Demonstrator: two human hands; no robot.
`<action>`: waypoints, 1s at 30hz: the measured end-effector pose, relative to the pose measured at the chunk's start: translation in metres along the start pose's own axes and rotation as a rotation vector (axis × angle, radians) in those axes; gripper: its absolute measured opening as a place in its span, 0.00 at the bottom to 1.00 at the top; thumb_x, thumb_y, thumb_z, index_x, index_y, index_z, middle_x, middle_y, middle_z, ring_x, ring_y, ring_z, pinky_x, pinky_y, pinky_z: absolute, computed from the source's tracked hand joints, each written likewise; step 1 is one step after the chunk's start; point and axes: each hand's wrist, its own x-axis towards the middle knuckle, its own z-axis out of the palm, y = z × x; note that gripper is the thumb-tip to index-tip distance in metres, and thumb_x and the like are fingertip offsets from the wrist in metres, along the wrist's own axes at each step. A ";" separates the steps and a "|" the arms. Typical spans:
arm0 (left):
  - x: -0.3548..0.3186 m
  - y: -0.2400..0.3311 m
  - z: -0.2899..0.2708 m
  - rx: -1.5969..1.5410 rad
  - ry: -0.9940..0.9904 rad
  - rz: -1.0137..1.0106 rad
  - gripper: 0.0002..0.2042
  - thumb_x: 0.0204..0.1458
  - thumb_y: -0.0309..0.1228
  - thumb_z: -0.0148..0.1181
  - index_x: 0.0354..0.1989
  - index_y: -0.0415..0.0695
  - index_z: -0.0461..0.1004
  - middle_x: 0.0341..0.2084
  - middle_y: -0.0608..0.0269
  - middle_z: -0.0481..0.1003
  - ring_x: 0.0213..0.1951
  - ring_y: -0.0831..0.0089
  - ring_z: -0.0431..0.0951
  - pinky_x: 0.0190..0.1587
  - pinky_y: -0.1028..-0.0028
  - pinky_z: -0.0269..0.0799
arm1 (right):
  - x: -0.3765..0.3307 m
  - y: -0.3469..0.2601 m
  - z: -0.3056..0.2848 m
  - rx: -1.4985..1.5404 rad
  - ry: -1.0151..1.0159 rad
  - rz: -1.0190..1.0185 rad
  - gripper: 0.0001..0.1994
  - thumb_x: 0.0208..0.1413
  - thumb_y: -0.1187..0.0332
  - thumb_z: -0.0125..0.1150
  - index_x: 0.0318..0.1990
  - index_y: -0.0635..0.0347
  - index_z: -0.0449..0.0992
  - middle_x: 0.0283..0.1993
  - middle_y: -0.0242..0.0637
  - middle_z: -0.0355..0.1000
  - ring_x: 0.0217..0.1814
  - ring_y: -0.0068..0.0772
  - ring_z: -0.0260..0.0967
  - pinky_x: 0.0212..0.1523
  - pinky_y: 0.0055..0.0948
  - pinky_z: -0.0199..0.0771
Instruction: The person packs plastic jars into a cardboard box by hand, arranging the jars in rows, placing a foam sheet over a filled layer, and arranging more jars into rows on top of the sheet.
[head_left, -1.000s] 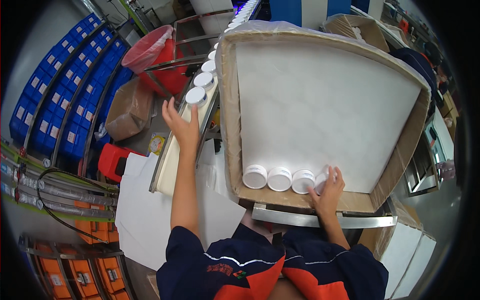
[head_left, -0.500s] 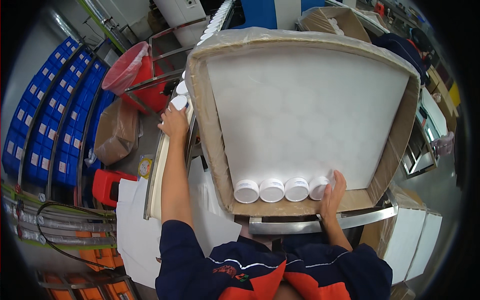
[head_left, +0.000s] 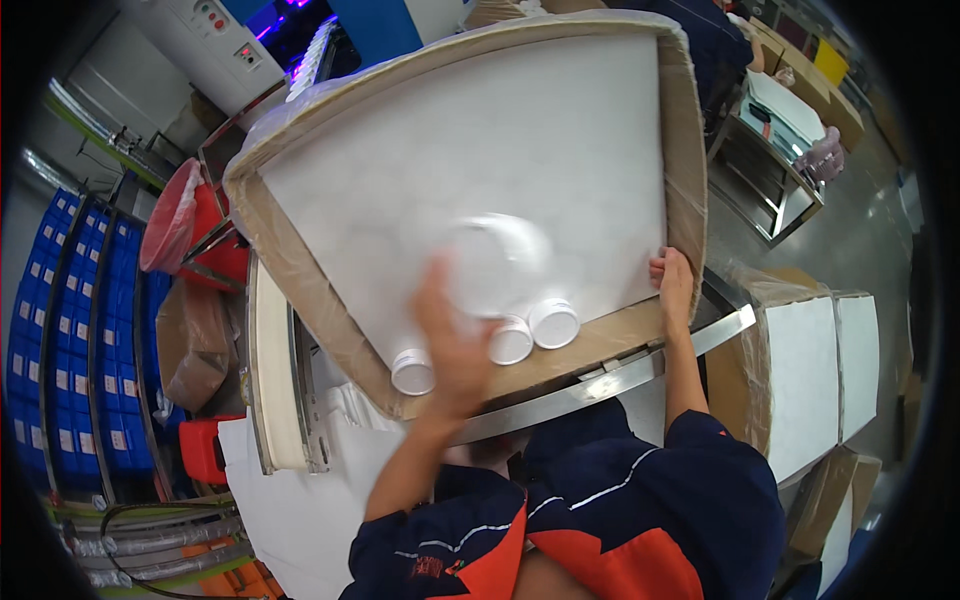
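Observation:
My left hand point(head_left: 450, 345), smeared by motion, is over the front part of a large carton point(head_left: 320, 290) lined with clear plastic. A round white jar point(head_left: 505, 250), also blurred, is in its grip above the carton's white inner sheet point(head_left: 570, 130). Along the near wall sit a white jar point(head_left: 412, 372) at the left, another white jar point(head_left: 511, 341) and a third white jar point(head_left: 554, 323). The hand hides the stretch between the first two. At the carton's near right corner is my right hand point(head_left: 677, 285), fingers curled; whether anything is in them is hidden.
A pale conveyor point(head_left: 270, 370) runs along the carton's left side. Farther left are blue bins point(head_left: 75, 350), a red barrel point(head_left: 205, 230) and a red stool point(head_left: 205, 450). Wrapped cartons point(head_left: 800, 370) stand at the right. Another person point(head_left: 705, 45) is at the far right.
My left hand has come from the conveyor into the carton with a white jar. My right hand has left the end jar of the row for the near right corner. The view has turned rightward.

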 end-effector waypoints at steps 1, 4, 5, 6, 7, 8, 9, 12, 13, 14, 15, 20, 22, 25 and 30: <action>-0.009 0.008 0.041 -0.080 -0.054 0.042 0.40 0.47 0.34 0.68 0.68 0.36 0.54 0.64 0.47 0.60 0.64 0.51 0.60 0.65 0.57 0.51 | -0.005 -0.008 0.000 0.054 0.003 0.024 0.23 0.68 0.54 0.43 0.52 0.67 0.73 0.42 0.42 0.76 0.40 0.28 0.73 0.41 0.27 0.72; -0.024 0.023 0.132 0.032 -0.247 0.107 0.40 0.47 0.41 0.67 0.67 0.38 0.56 0.63 0.51 0.63 0.58 0.56 0.65 0.59 0.54 0.54 | -0.015 -0.027 -0.018 0.204 -0.023 0.057 0.24 0.68 0.53 0.44 0.52 0.69 0.72 0.42 0.41 0.76 0.40 0.27 0.73 0.40 0.26 0.72; -0.028 0.021 0.152 0.025 -0.249 0.113 0.40 0.47 0.41 0.67 0.67 0.38 0.56 0.63 0.51 0.63 0.58 0.56 0.65 0.59 0.54 0.54 | -0.020 -0.036 -0.026 0.186 -0.035 0.048 0.25 0.68 0.53 0.43 0.52 0.70 0.72 0.41 0.41 0.76 0.40 0.26 0.73 0.39 0.25 0.72; -0.032 0.020 0.171 0.103 -0.325 0.142 0.40 0.47 0.41 0.67 0.67 0.38 0.57 0.63 0.51 0.62 0.58 0.56 0.65 0.59 0.54 0.55 | -0.024 -0.040 -0.033 0.183 -0.023 0.045 0.25 0.68 0.53 0.43 0.52 0.70 0.72 0.41 0.41 0.76 0.40 0.26 0.73 0.39 0.25 0.72; -0.036 0.018 0.186 0.183 -0.398 0.171 0.39 0.47 0.41 0.67 0.66 0.38 0.58 0.63 0.52 0.62 0.59 0.57 0.65 0.59 0.53 0.55 | -0.027 -0.043 -0.040 0.131 -0.055 0.011 0.24 0.68 0.53 0.43 0.52 0.69 0.72 0.41 0.41 0.76 0.39 0.26 0.73 0.38 0.24 0.72; -0.041 0.013 0.196 0.182 -0.395 0.172 0.39 0.47 0.41 0.67 0.66 0.38 0.58 0.63 0.52 0.62 0.59 0.57 0.65 0.59 0.53 0.55 | -0.029 -0.048 -0.044 0.082 -0.095 -0.023 0.24 0.68 0.54 0.43 0.53 0.68 0.72 0.41 0.41 0.76 0.39 0.25 0.73 0.37 0.24 0.72; -0.045 0.007 0.205 0.215 -0.409 0.194 0.39 0.46 0.40 0.67 0.66 0.40 0.58 0.63 0.52 0.62 0.59 0.58 0.65 0.59 0.53 0.55 | -0.032 -0.055 -0.044 -0.092 -0.126 -0.037 0.21 0.66 0.57 0.49 0.54 0.68 0.71 0.41 0.45 0.77 0.40 0.32 0.75 0.38 0.27 0.75; -0.051 0.010 0.212 0.210 -0.502 0.201 0.39 0.45 0.38 0.68 0.66 0.41 0.58 0.63 0.51 0.62 0.61 0.58 0.64 0.60 0.50 0.54 | -0.036 -0.035 -0.045 -0.373 -0.171 -0.209 0.21 0.62 0.60 0.56 0.55 0.68 0.70 0.43 0.50 0.76 0.42 0.39 0.77 0.41 0.31 0.76; -0.053 0.013 0.210 0.180 -0.570 0.179 0.38 0.46 0.37 0.68 0.66 0.42 0.58 0.64 0.51 0.61 0.63 0.57 0.63 0.62 0.49 0.53 | -0.040 -0.037 -0.041 -0.372 -0.184 -0.120 0.24 0.57 0.62 0.61 0.57 0.69 0.68 0.48 0.57 0.73 0.48 0.51 0.75 0.47 0.38 0.74; -0.055 0.016 0.206 0.181 -0.571 0.179 0.38 0.46 0.37 0.68 0.66 0.42 0.58 0.64 0.51 0.61 0.63 0.57 0.63 0.62 0.49 0.53 | -0.040 -0.028 -0.042 -0.370 -0.184 -0.119 0.24 0.57 0.62 0.61 0.57 0.69 0.68 0.48 0.57 0.73 0.48 0.51 0.75 0.47 0.38 0.74; -0.057 0.016 0.200 0.133 -0.610 0.165 0.37 0.46 0.36 0.67 0.66 0.43 0.58 0.65 0.50 0.59 0.65 0.56 0.60 0.64 0.49 0.51 | -0.040 -0.015 -0.041 -0.459 -0.143 -0.253 0.24 0.57 0.63 0.61 0.57 0.70 0.68 0.50 0.59 0.72 0.51 0.54 0.73 0.50 0.41 0.73; -0.049 -0.005 0.136 -0.099 -0.370 -0.009 0.28 0.49 0.29 0.65 0.60 0.41 0.66 0.62 0.48 0.64 0.63 0.53 0.64 0.64 0.57 0.59 | -0.054 -0.020 -0.021 -0.698 -0.190 -0.376 0.29 0.55 0.62 0.63 0.60 0.69 0.64 0.57 0.60 0.66 0.60 0.59 0.63 0.59 0.46 0.63; -0.044 -0.009 0.085 -0.212 -0.289 -0.115 0.19 0.51 0.24 0.62 0.54 0.39 0.72 0.51 0.48 0.74 0.54 0.57 0.75 0.56 0.63 0.69 | -0.058 -0.021 -0.015 -0.720 -0.221 -0.404 0.29 0.55 0.62 0.62 0.60 0.68 0.64 0.58 0.60 0.65 0.61 0.59 0.61 0.60 0.47 0.61; -0.039 -0.030 0.000 -0.322 -0.042 -0.235 0.12 0.53 0.18 0.59 0.46 0.36 0.76 0.36 0.54 0.81 0.40 0.68 0.82 0.43 0.73 0.76 | -0.059 -0.003 -0.014 -0.813 -0.125 -0.501 0.29 0.55 0.61 0.62 0.61 0.67 0.63 0.61 0.59 0.62 0.62 0.60 0.59 0.62 0.48 0.58; 0.014 -0.103 -0.144 -0.117 0.762 -0.245 0.11 0.60 0.23 0.53 0.49 0.33 0.70 0.39 0.57 0.77 0.37 0.72 0.77 0.44 0.75 0.72 | -0.072 -0.009 -0.011 -1.026 -0.014 -0.498 0.30 0.56 0.60 0.61 0.63 0.64 0.61 0.66 0.57 0.56 0.66 0.59 0.55 0.64 0.50 0.55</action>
